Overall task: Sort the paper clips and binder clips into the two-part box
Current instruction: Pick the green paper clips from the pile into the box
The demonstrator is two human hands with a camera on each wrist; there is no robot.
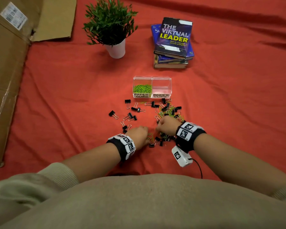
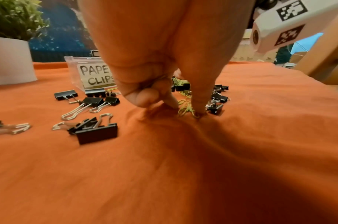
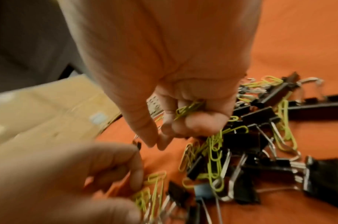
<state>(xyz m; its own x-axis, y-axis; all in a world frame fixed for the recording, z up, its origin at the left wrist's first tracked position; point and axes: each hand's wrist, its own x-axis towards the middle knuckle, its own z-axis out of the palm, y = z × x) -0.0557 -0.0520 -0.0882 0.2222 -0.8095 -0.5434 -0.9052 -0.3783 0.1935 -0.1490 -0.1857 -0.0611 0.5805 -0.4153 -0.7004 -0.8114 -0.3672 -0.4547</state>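
My right hand [image 3: 185,115] clutches a bunch of green paper clips [image 3: 187,108] to save trips; left hand [image 2: 164,94] pinches more off the desk [image 1: 73,96]. Box [image 1: 152,87] sits just beyond the pile, binder-clip side empty.

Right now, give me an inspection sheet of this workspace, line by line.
Surface: red cloth, wrinkled.
Job's things: two-part box; green paper clips in the left half, right half looks empty; binder clips and more paper clips loose on the cloth.
Clutter: potted plant, stack of books.
Grippers: left hand pinching at paper clips on the cloth; right hand holds paper clips in curled fingers.
Cables: black cable from the right wrist unit.
Surroundings: cardboard at left.
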